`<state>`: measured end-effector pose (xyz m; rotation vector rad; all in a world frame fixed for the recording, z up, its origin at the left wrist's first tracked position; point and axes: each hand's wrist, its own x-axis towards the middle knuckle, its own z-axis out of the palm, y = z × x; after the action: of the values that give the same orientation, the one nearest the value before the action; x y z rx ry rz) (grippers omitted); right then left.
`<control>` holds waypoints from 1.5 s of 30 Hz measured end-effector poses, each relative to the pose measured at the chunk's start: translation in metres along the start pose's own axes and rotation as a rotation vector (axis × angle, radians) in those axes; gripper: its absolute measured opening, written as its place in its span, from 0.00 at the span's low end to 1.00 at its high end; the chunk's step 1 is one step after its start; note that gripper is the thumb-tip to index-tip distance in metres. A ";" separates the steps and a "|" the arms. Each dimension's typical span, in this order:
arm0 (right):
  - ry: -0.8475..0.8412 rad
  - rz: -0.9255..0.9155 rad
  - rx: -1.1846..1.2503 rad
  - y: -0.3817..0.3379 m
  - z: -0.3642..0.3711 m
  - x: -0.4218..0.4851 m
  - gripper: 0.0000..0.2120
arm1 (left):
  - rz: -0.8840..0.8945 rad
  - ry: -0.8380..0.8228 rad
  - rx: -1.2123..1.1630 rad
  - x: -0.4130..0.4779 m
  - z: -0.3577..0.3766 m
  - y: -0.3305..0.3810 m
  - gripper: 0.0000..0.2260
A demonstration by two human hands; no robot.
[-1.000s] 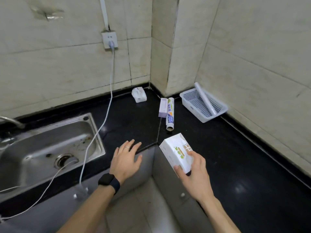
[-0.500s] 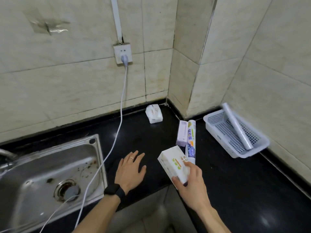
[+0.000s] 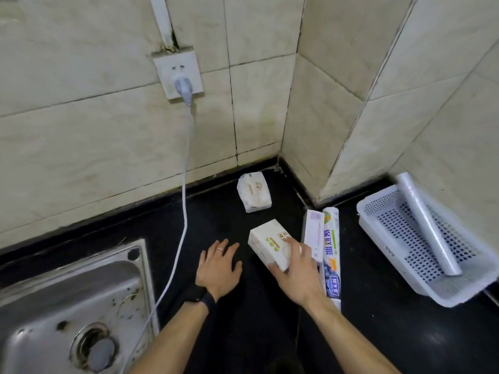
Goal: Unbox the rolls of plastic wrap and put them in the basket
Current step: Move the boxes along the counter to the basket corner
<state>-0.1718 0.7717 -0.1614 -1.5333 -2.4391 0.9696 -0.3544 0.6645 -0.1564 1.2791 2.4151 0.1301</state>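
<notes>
Right hand (image 3: pixel 297 271) gripped white cardboard box (image 3: pixel 267 241) near black countertop's (image 3: pixel 378 333) back corner; left hand (image 3: pixel 217 268) lay flat, fingers spread, empty. Judged best: brace box with left, lift end flap, draw contents toward white perforated plastic basket (image 3: pixel 378 238).

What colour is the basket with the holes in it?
The basket is white, seen clearly in the head view.

Clear roll (image 3: pixel 429 228) lies in basket (image 3: pixel 456 295); printed roll (image 3: pixel 331 249) beside purple box (image 3: pixel 313 230).
</notes>
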 end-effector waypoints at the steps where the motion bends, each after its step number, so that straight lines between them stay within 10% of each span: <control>1: -0.005 0.028 -0.008 -0.002 0.003 0.011 0.35 | 0.009 -0.010 0.005 0.014 0.003 -0.002 0.25; 21: -0.074 0.197 -0.173 -0.023 0.059 0.094 0.43 | -0.013 -0.063 -0.004 0.078 0.092 -0.045 0.28; 27: 0.116 0.103 -0.024 -0.023 -0.003 0.055 0.30 | -0.044 -0.072 -0.133 0.079 0.062 -0.023 0.27; 33: 0.290 0.324 -0.041 0.036 -0.040 -0.029 0.26 | 0.335 0.249 -0.135 0.087 0.032 0.058 0.26; 45: 0.070 0.611 0.037 0.097 -0.013 -0.048 0.43 | 0.516 -0.013 0.137 0.057 0.095 0.146 0.28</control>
<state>-0.0680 0.7651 -0.1944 -2.3123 -1.9123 0.9996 -0.2331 0.7849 -0.2219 1.9351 2.0574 0.0990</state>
